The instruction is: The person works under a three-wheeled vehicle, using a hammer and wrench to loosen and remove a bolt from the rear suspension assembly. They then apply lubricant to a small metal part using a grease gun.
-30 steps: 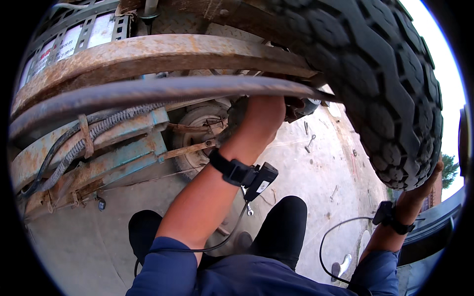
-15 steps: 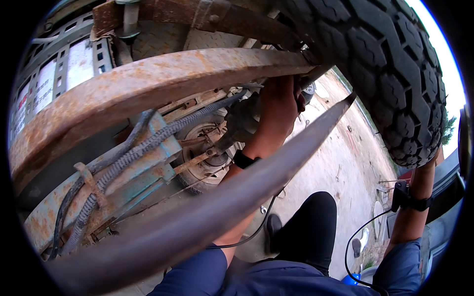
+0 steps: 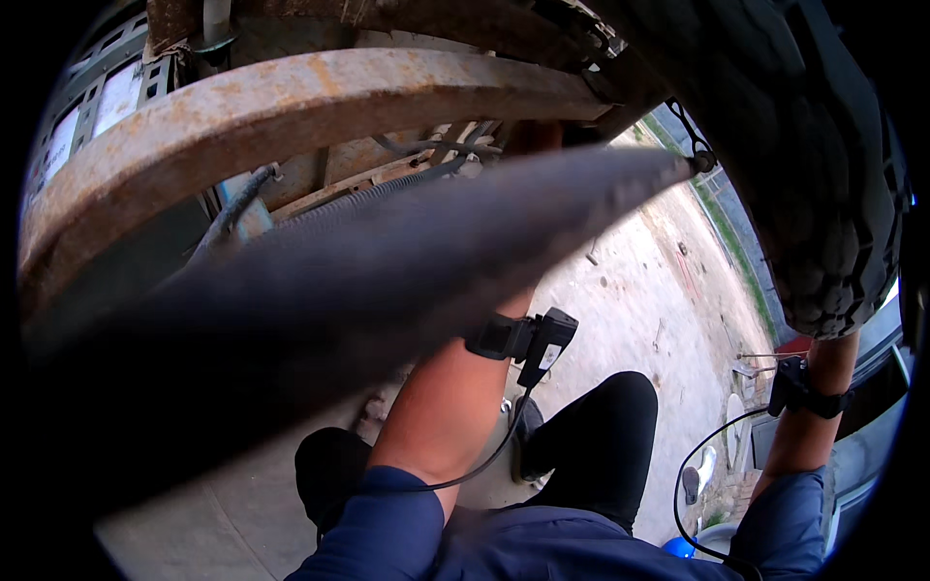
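My left forearm [image 3: 450, 407], with a black wrist strap and small device [image 3: 547, 347], reaches up behind a blurred dark bar [image 3: 436, 228]. Beyond the bar, a shaded bit of my left hand [image 3: 535, 137] shows just under a rusty curved beam [image 3: 320, 82]; its fingers are hidden. At the right, my right forearm [image 3: 831, 363] rises to the lower edge of a large black knobbly tyre [image 3: 833, 242]. That hand is out of sight behind the tyre, so its grip cannot be seen.
The dark bar runs close across the view, tapering to a small metal fitting [image 3: 702, 160] beside the tyre. A ribbed hose [image 3: 358, 198] lies under the beam. Cables hang from both wrist straps. Below is a concrete floor [image 3: 610, 300], with a shoe [image 3: 528, 436] on it.
The view has shifted, and the dark bar now sits higher and covers more, hiding the far wheel and much of my left forearm. The tyre appears closer and darker. My right forearm has barely moved.
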Tool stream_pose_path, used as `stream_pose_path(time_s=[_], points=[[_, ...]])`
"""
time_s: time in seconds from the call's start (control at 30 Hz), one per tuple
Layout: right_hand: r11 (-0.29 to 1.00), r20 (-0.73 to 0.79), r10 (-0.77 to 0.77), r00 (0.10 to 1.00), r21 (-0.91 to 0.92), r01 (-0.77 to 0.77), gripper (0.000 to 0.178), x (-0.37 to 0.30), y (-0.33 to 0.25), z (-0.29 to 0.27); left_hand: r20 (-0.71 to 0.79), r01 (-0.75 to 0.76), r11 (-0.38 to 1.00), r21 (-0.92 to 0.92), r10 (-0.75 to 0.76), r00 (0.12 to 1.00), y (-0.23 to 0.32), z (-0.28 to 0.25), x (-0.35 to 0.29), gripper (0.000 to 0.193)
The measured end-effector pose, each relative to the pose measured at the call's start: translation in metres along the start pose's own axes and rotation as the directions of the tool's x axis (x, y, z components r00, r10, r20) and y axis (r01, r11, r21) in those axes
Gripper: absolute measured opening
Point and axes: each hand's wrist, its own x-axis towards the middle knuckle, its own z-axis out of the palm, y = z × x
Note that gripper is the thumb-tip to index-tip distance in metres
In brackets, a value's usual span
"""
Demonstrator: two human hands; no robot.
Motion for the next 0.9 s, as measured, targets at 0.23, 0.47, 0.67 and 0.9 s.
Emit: stream_pose_path(time_s=[0.23,0.47,0.67,0.9], points=[[0.999,-0.025,0.020,0.999,-0.044,-0.021,0.062,0.014,-0.002,-0.007,-0.023,-0.044,0.998,0.041,0.045,0.999,-0.004,0.009,-0.002,0.024],[0.996,-0.037,0.042,0.998,-0.074,-0.044,0.059,0.024,-0.001,-0.005,-0.061,0.036,0.996,-0.079,-0.041,0.997,0.002,-0.010,-0.003,0.029],[0.995,-0.047,0.051,0.998,-0.080,-0.055,0.057,0.037,-0.002,0.001,0.127,0.165,0.941,-0.296,-0.133,0.983,0.000,-0.021,-0.005,0.031],[0.995,-0.059,0.049,0.997,-0.080,-0.054,0.054,0.044,-0.002,0.003,-0.003,-0.016,0.999,-0.052,0.016,1.000,0.004,0.000,-0.008,0.029]])
